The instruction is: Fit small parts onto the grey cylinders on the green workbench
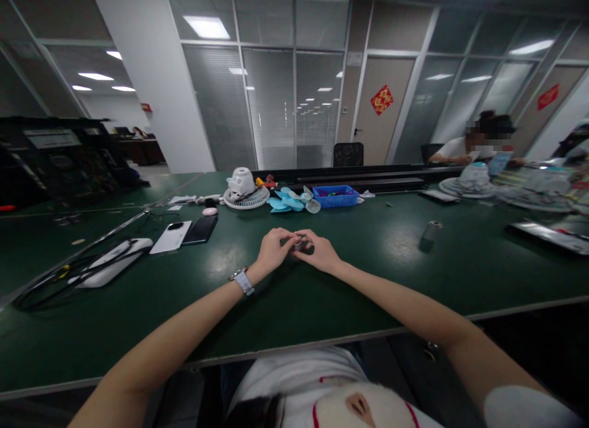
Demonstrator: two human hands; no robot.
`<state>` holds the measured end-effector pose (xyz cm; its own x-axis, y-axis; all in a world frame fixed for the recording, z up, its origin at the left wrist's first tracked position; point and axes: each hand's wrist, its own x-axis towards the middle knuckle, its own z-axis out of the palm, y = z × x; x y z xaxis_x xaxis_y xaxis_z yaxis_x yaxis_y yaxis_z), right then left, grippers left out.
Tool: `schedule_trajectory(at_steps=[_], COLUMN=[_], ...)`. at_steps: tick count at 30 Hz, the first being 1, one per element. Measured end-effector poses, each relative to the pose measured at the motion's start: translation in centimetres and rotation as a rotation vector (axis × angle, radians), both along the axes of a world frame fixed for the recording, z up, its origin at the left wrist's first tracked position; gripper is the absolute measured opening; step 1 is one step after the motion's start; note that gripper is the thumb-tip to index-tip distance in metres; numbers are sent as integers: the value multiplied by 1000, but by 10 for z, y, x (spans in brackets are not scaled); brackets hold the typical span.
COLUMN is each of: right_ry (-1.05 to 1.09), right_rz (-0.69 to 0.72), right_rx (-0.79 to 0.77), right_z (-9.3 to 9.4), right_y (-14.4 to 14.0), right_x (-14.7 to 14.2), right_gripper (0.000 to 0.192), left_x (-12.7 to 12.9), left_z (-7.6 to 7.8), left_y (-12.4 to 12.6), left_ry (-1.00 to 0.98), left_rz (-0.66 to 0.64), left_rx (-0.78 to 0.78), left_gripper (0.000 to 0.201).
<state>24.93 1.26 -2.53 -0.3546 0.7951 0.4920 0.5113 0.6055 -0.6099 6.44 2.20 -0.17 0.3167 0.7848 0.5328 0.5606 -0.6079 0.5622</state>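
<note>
Both of my hands meet over the middle of the green table, fingers bent around a small silvery metal part [299, 244]. My left hand [276, 249], with a watch on its wrist, is closed on its left side. From the right, my right hand [321, 251] grips the same part between thumb and fingers. Fingertips cover much of the part, so its exact kind cannot be made out. A small metal cylinder [431, 230] stands on the table well to the right of my hands.
Beyond my hands are blue fan blades [289, 199], a blue basket [335, 196] and a white fan body [242, 182]. Two phones [171, 237] and a white object with black cables [113, 265] lie left. A co-worker [478, 142] sits at the far right.
</note>
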Motion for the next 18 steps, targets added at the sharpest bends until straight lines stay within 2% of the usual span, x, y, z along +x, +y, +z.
schedule_trajectory(at_steps=[5,9,13,16,18], right_ry=[-23,-41,-23,-1,20], right_rz=[-16,-14,-4,-10,-71], right_rx=[-18,-37,-17,17,44], right_z=[2,6,4,3,6], right_y=[0,-4,-6,-1,8], right_x=[0,0,-1,0,10], right_gripper=[59,62,59,56,56], left_x=[-2,-17,-31,-35,-35], left_z=[3,-4,-21,-30,-33], left_y=[-1,9,17,20,20], left_ry=[-124,-126,34,129,151], left_rz=[82,136,73,-9,-31], left_rx=[74,-3,-196,-230,-220], left_gripper=[27,30,28,27,29])
